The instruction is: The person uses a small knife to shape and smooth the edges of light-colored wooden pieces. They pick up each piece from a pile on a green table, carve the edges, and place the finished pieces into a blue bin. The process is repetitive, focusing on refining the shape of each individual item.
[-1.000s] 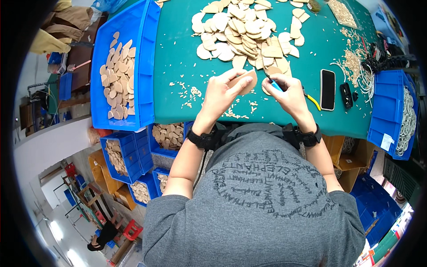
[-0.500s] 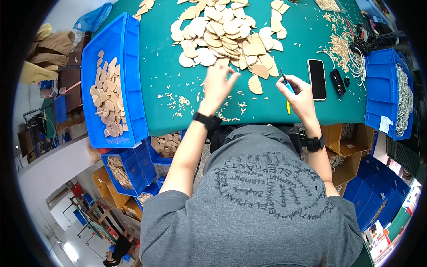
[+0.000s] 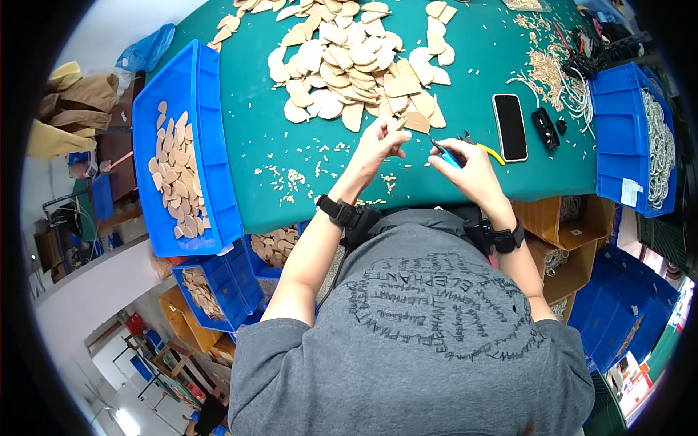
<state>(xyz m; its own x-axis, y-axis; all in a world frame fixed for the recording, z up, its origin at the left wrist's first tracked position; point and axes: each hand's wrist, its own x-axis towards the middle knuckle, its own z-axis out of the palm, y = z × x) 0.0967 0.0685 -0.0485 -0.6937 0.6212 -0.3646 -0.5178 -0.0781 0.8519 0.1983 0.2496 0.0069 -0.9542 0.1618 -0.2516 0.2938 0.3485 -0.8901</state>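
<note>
My left hand [image 3: 379,147] is closed, its thumb and fingers pinching a thin wooden piece [image 3: 400,124] seen nearly edge-on. To its right, my right hand [image 3: 471,173] is wrapped round a pliers-like tool [image 3: 451,157] with a blue grip and a dark tip pointing toward my left hand. A yellow handle [image 3: 494,155] and another dark tip stick out behind the fingers; whether they belong to the same tool I cannot tell. Just beyond both hands lies a brown half-round piece [image 3: 416,122], at the near edge of a heap of pale, rounded wooden pieces [image 3: 352,54].
A blue bin [image 3: 207,131] of brown wooden pieces stands left; another blue bin [image 3: 616,138] holding pale cord loops is at right. A phone [image 3: 510,127] and a black gadget [image 3: 547,129] lie right. Small wooden pegs [image 3: 294,176] are scattered over the green tabletop [image 3: 251,109].
My left hand has moved right and now pinches a wooden piece; the scored piece near the heap's front has gone from its spot. My right hand has come left, its tool tip swinging leftward.
</note>
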